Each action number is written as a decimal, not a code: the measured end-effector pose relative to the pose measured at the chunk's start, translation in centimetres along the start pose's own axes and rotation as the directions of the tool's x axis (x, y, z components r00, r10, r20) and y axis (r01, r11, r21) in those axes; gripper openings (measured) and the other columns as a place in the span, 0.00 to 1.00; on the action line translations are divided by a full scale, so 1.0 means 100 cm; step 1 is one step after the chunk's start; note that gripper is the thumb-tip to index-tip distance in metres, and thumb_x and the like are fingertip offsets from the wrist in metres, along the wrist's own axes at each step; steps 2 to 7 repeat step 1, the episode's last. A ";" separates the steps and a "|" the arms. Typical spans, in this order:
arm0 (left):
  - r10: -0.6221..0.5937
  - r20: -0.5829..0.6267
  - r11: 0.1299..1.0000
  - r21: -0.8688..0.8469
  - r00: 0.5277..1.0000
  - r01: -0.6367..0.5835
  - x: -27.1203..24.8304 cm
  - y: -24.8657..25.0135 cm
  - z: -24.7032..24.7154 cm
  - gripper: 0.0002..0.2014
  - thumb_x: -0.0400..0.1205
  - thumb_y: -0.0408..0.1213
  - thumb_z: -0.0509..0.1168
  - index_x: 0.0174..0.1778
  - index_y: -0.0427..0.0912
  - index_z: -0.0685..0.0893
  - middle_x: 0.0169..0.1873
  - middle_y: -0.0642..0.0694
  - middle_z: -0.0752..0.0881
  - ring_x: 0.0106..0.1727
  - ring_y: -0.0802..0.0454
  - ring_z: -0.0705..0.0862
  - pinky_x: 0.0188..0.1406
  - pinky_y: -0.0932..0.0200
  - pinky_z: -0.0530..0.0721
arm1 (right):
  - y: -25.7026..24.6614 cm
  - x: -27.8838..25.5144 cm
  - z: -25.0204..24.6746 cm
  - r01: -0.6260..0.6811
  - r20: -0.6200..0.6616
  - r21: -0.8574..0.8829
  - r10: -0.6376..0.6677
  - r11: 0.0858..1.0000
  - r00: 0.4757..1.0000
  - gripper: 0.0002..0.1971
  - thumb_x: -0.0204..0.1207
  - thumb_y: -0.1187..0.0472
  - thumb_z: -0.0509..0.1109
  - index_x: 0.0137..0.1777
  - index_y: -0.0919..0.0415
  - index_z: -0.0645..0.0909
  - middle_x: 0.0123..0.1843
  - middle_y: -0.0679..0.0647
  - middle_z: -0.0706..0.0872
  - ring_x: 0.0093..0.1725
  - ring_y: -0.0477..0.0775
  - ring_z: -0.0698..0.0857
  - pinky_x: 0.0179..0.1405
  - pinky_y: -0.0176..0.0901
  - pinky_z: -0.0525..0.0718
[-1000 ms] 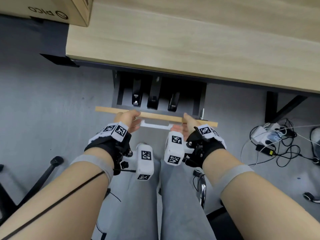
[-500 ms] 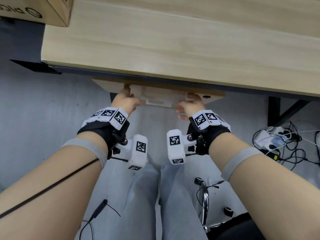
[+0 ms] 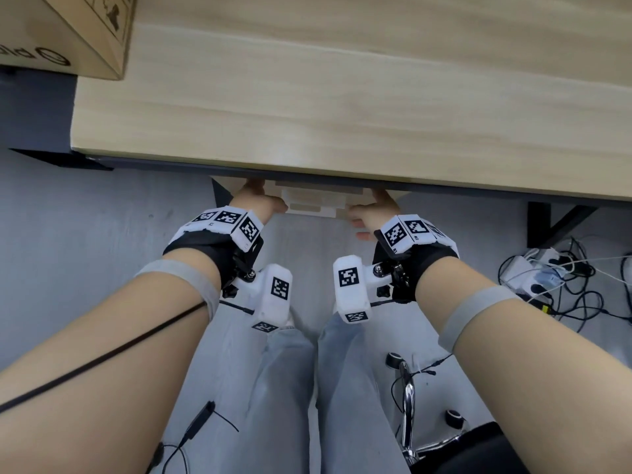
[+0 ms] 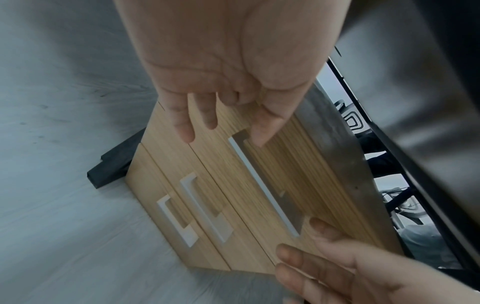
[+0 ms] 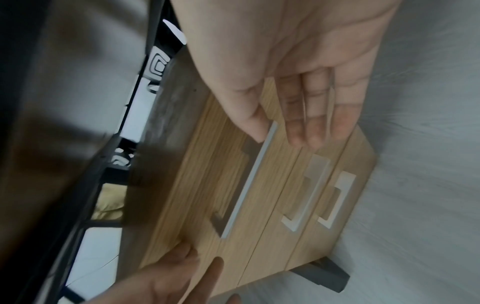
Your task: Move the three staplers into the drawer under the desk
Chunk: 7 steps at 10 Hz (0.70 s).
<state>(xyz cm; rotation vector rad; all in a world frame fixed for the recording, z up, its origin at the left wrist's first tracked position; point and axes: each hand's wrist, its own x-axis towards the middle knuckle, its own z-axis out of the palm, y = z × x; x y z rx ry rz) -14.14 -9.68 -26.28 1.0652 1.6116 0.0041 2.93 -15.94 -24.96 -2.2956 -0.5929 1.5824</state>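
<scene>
Looking down from the head cam, both hands are flat up against the top drawer front (image 3: pixel 314 200) tucked under the desk (image 3: pixel 342 97). Left hand (image 3: pixel 256 201) sits at the left end, right hand (image 3: pixel 374 210) at the right end, fingers mostly hidden under the desk edge. Cardboard box (image 3: pixel 68 32) sits on the desk's far left corner, and a tangle of cables with a power strip (image 3: pixel 533 278) lies on the floor off to the right. Can't see any of the 3 staplers from here, the drawer looks pushed in.

Left wrist cam: left hand (image 4: pixel 223 67) has its fingers (image 4: pixel 185 125) straight and relaxed, tips on the wood front just beside the long white handle (image 4: pixel 262 185). Right hand (image 4: pixel 345 269) comes in from the bottom, fingers also stretched against the same front. 2 more drawers with white handles sit below.

Right wrist cam: bit blurry, but the right hand (image 5: pixel 293 61) is flat with straight fingers (image 5: pixel 306 127) near the handle (image 5: pixel 249 185), gripping nothing. Left hand (image 5: pixel 176 273) touches the front's other end. No staplers visible.
</scene>
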 end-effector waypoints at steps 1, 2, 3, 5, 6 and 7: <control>0.004 -0.058 1.000 0.008 0.998 -0.004 0.000 0.000 -0.004 0.33 0.75 0.32 0.67 0.76 0.31 0.65 0.76 0.33 0.71 0.75 0.36 0.72 0.69 0.48 0.74 | 0.006 -0.011 0.001 0.098 -0.005 0.055 -0.097 0.994 0.995 0.21 0.76 0.67 0.63 0.69 0.58 0.74 0.59 0.68 0.84 0.48 0.61 0.85 0.54 0.54 0.85; 0.004 -0.058 1.000 0.008 0.998 -0.004 0.000 0.000 -0.004 0.33 0.75 0.32 0.67 0.76 0.31 0.65 0.76 0.33 0.71 0.75 0.36 0.72 0.69 0.48 0.74 | 0.006 -0.011 0.001 0.098 -0.005 0.055 -0.097 0.994 0.995 0.21 0.76 0.67 0.63 0.69 0.58 0.74 0.59 0.68 0.84 0.48 0.61 0.85 0.54 0.54 0.85; 0.004 -0.058 1.000 0.008 0.998 -0.004 0.000 0.000 -0.004 0.33 0.75 0.32 0.67 0.76 0.31 0.65 0.76 0.33 0.71 0.75 0.36 0.72 0.69 0.48 0.74 | 0.006 -0.011 0.001 0.098 -0.005 0.055 -0.097 0.994 0.995 0.21 0.76 0.67 0.63 0.69 0.58 0.74 0.59 0.68 0.84 0.48 0.61 0.85 0.54 0.54 0.85; 0.004 -0.058 1.000 0.008 0.998 -0.004 0.000 0.000 -0.004 0.33 0.75 0.32 0.67 0.76 0.31 0.65 0.76 0.33 0.71 0.75 0.36 0.72 0.69 0.48 0.74 | 0.006 -0.011 0.001 0.098 -0.005 0.055 -0.097 0.994 0.995 0.21 0.76 0.67 0.63 0.69 0.58 0.74 0.59 0.68 0.84 0.48 0.61 0.85 0.54 0.54 0.85; 0.004 -0.058 1.000 0.008 0.998 -0.004 0.000 0.000 -0.004 0.33 0.75 0.32 0.67 0.76 0.31 0.65 0.76 0.33 0.71 0.75 0.36 0.72 0.69 0.48 0.74 | 0.006 -0.011 0.001 0.098 -0.005 0.055 -0.097 0.994 0.995 0.21 0.76 0.67 0.63 0.69 0.58 0.74 0.59 0.68 0.84 0.48 0.61 0.85 0.54 0.54 0.85; 0.004 -0.058 1.000 0.008 0.998 -0.004 0.000 0.000 -0.004 0.33 0.75 0.32 0.67 0.76 0.31 0.65 0.76 0.33 0.71 0.75 0.36 0.72 0.69 0.48 0.74 | 0.006 -0.011 0.001 0.098 -0.005 0.055 -0.097 0.994 0.995 0.21 0.76 0.67 0.63 0.69 0.58 0.74 0.59 0.68 0.84 0.48 0.61 0.85 0.54 0.54 0.85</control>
